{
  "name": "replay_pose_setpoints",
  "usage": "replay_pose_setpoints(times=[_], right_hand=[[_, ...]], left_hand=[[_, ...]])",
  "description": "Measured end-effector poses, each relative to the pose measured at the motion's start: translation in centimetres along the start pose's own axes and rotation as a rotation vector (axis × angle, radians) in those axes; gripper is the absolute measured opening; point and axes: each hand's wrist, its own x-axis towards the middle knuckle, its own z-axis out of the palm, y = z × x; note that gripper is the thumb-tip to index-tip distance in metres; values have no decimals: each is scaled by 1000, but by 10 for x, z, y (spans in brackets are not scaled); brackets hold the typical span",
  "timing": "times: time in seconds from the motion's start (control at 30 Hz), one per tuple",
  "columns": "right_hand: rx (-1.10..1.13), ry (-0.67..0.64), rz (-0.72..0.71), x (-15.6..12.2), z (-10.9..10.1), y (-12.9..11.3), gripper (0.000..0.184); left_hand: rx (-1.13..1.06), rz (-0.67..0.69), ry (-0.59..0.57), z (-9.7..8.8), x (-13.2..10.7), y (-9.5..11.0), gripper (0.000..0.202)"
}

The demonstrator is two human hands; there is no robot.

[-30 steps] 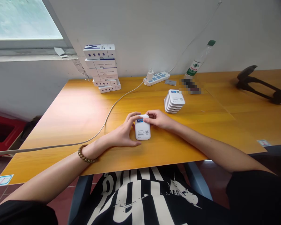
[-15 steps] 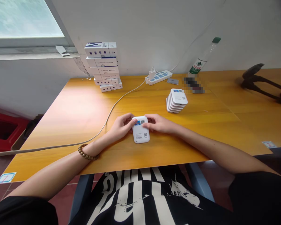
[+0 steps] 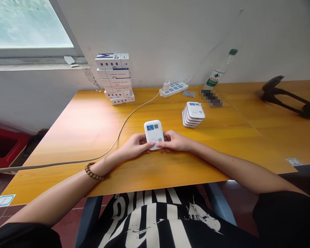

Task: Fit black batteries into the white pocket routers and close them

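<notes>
Between both hands, a white portable Wi-Fi device [image 3: 154,133] with rounded corners is held tilted above the table. Its labelled face, with a blue sticker and two square codes, is turned up towards me. My left hand [image 3: 137,145] grips the lower left edge, thumb on the face. On the lower right edge, my right hand [image 3: 175,141] is closed in the same way, its thumb close to the other one. The fingers behind the device are mostly hidden. To the right stands a stack of similar white devices [image 3: 195,110].
White boxes [image 3: 114,74] are piled at the back left. A cable [image 3: 124,124] crosses the wooden table [image 3: 88,113] to a power strip [image 3: 174,89]. A water bottle [image 3: 219,72] stands by the wall, near a grey card [image 3: 188,94]. A black object [image 3: 284,96] lies far right.
The device has tilted up, its top edge now higher. Both hands have slid from its upper part to its lower edges. The whole view has shifted slightly.
</notes>
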Motion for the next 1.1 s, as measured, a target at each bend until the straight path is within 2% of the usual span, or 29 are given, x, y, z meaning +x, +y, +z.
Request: replay_pose_setpoints(times=[0.07, 0.1, 0.17, 0.2, 0.27, 0.37, 0.47, 0.53, 0.63, 0.7, 0.77, 0.9, 1.1], right_hand=[[-78, 87, -48, 0, 1, 2, 57], [-147, 173, -107, 0, 1, 3, 70], [-344, 337, -260, -1, 0, 2, 107], [-464, 367, -329, -2, 0, 2, 122], [-683, 327, -421, -4, 0, -1, 131], [-854, 227, -477, -9, -2, -8, 120], [-864, 232, -456, -19, -24, -24, 116], [-837, 290, -358, -31, -53, -39, 112], [-775, 426, -95, -55, -107, -55, 99], [-767, 514, 23, -67, -139, -58, 99], [-748, 535, 99, -74, -160, -56, 97], [-658, 482, 209, -74, -175, -45, 93], [-598, 473, 199, -74, -171, -44, 93]], left_hand=[[19, 7, 25, -1, -1, 1, 50], [27, 5, 39, -1, -1, 1, 50], [42, -10, 50, -1, 0, 1, 50], [54, -17, 48, 0, 0, 1, 49], [86, -21, 33, 1, -1, 1, 48], [97, -6, -4, 5, -3, 3, 48], [64, -16, -36, 7, -5, 5, 50], [82, -31, -25, 7, -6, 6, 48], [127, -24, 7, 7, -6, 5, 44], [139, -15, 9, 7, -5, 3, 44], [145, -12, 6, 7, -4, 2, 43], [154, -4, 8, 7, -3, 1, 42], [174, 8, 3, 6, -3, 2, 39]])
